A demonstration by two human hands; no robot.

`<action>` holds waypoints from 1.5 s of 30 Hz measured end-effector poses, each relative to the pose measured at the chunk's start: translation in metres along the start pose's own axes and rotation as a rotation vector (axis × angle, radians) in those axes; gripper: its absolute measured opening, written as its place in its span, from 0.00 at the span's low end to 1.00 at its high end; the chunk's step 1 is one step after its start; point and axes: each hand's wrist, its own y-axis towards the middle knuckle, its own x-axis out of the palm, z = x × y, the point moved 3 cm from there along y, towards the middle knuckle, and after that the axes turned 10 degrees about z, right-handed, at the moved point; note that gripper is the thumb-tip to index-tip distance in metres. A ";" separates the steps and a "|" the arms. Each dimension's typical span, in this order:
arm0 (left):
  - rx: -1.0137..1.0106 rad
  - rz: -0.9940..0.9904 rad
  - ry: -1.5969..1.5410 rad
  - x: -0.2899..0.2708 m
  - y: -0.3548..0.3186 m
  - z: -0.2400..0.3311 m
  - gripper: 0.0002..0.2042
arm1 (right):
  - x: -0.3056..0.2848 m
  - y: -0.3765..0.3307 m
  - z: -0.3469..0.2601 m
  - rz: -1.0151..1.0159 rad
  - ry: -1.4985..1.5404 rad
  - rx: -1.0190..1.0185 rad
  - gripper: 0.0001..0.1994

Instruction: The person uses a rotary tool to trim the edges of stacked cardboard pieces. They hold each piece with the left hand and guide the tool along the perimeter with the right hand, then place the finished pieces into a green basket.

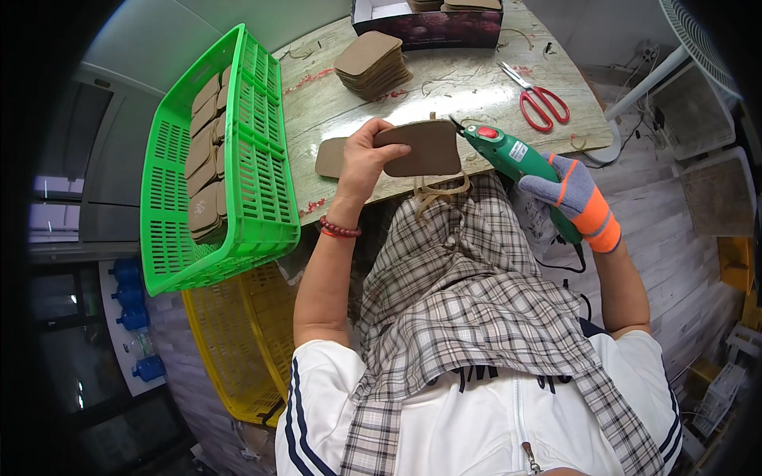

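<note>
Trimming at the worktop's near edge.
Left hand (361, 159) clamps brown leather-like piece (421, 148); gloved right hand (578, 198) grips green power tool (516, 159), tip apparently touching it.

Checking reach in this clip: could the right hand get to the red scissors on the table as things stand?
Probably not at once. The right hand is closed around the green power tool. The red scissors lie uncovered on the table just beyond it, so the path looks free, but the tool would have to be put down first.
</note>
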 end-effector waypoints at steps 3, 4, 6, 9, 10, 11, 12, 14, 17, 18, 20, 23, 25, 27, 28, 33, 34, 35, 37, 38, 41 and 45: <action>0.015 0.027 -0.114 -0.003 0.000 0.002 0.10 | 0.002 -0.002 0.001 -0.026 0.016 0.010 0.15; 0.003 0.033 -0.145 -0.003 -0.001 0.005 0.09 | 0.003 -0.002 0.001 -0.036 0.024 0.003 0.15; -0.005 0.021 -0.171 -0.006 -0.001 0.004 0.09 | 0.005 -0.004 0.000 -0.085 0.078 0.055 0.15; -0.012 -0.008 -0.165 -0.007 -0.001 0.005 0.08 | 0.010 -0.002 0.010 -0.095 0.131 0.022 0.18; -0.014 -0.020 -0.157 -0.007 -0.001 0.005 0.08 | 0.012 -0.002 0.013 -0.087 0.144 -0.008 0.20; -0.026 -0.026 -0.132 -0.007 -0.001 0.004 0.08 | 0.012 -0.002 0.013 -0.098 0.139 0.008 0.20; -0.038 -0.033 -0.106 -0.006 -0.001 0.005 0.08 | 0.013 -0.003 0.014 -0.108 0.134 0.024 0.20; -0.056 -0.047 -0.074 -0.004 -0.002 0.003 0.09 | 0.015 -0.004 0.012 -0.125 0.126 0.048 0.20; -0.084 -0.088 -0.059 0.004 -0.004 0.004 0.09 | 0.018 -0.007 0.005 -0.136 0.130 0.077 0.20; -0.100 -0.107 -0.058 0.007 -0.006 0.006 0.09 | 0.019 -0.007 0.003 -0.137 0.140 0.090 0.20; -0.137 -0.156 -0.027 0.011 -0.008 0.006 0.09 | 0.020 -0.006 0.004 -0.138 0.138 0.077 0.20; -0.189 -0.247 0.043 0.013 -0.008 0.004 0.08 | 0.023 -0.002 0.007 -0.145 0.119 0.034 0.20; -0.206 -0.302 0.069 0.016 -0.008 0.005 0.08 | 0.025 0.000 0.002 -0.159 0.124 0.051 0.20; -0.242 -0.325 0.135 0.020 -0.012 0.009 0.10 | 0.031 0.003 -0.002 -0.167 0.140 0.016 0.20; -0.256 -0.337 0.169 0.022 -0.014 0.012 0.11 | 0.033 0.004 -0.006 -0.170 0.149 -0.005 0.19; -0.120 -0.160 0.127 0.003 -0.014 0.004 0.22 | 0.049 0.017 -0.005 -0.163 0.240 0.048 0.18; -0.098 -0.050 0.097 -0.019 -0.010 0.003 0.22 | 0.047 0.017 -0.004 -0.141 0.248 0.049 0.18; -0.076 0.060 0.066 -0.042 -0.006 0.002 0.22 | 0.043 0.019 -0.002 -0.119 0.257 0.051 0.18; -0.057 0.312 0.040 -0.096 0.010 -0.009 0.23 | 0.039 0.027 0.013 -0.076 0.250 0.024 0.16; -0.068 0.363 0.148 -0.116 0.016 -0.019 0.23 | 0.038 0.027 0.012 -0.063 0.254 0.005 0.16; 0.047 0.480 0.786 -0.148 0.039 -0.037 0.22 | 0.037 0.035 0.022 -0.023 0.245 0.002 0.15; 0.571 0.559 1.171 -0.096 0.097 0.008 0.24 | 0.036 0.041 0.030 0.008 0.233 0.041 0.16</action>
